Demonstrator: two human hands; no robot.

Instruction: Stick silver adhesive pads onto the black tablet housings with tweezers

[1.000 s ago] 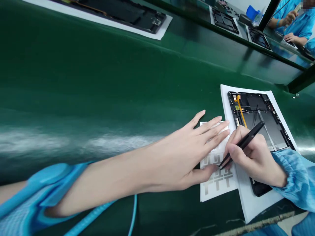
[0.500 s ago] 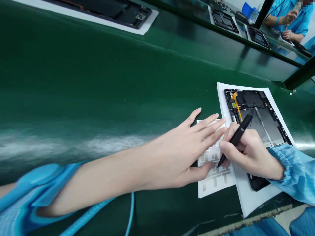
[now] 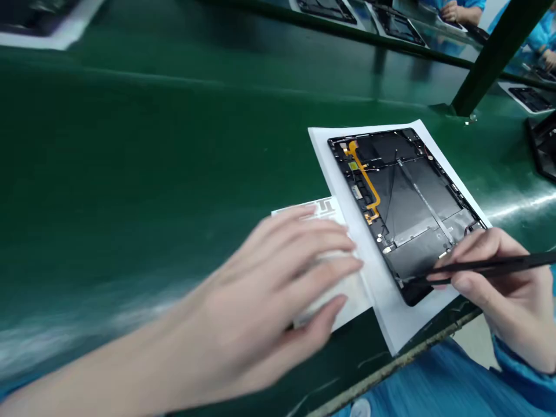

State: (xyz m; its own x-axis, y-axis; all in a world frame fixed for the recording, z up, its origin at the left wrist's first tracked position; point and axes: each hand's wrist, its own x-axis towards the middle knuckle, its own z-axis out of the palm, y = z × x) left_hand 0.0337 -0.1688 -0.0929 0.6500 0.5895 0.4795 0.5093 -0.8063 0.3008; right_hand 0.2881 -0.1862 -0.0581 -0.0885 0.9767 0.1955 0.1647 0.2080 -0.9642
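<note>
Partly beneath left hand [image 3: 260, 292]: patterned sheet [image 3: 354, 294]

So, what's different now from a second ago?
The right hand has carried the tweezers rightward, from the patterned sheet to over the near end of the tablet; whether they grip anything is unclear. The left hand, fingers now more bent, stays over the sheet. The tablet still lies on its white paper.

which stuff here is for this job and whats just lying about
Seemingly in use:
black tweezers, in the right hand
patterned sheet, under the left hand
open tablet, on white paper

Seemingly lying about:
two tablets, top middle
dark device, top left
black object, right edge
</note>
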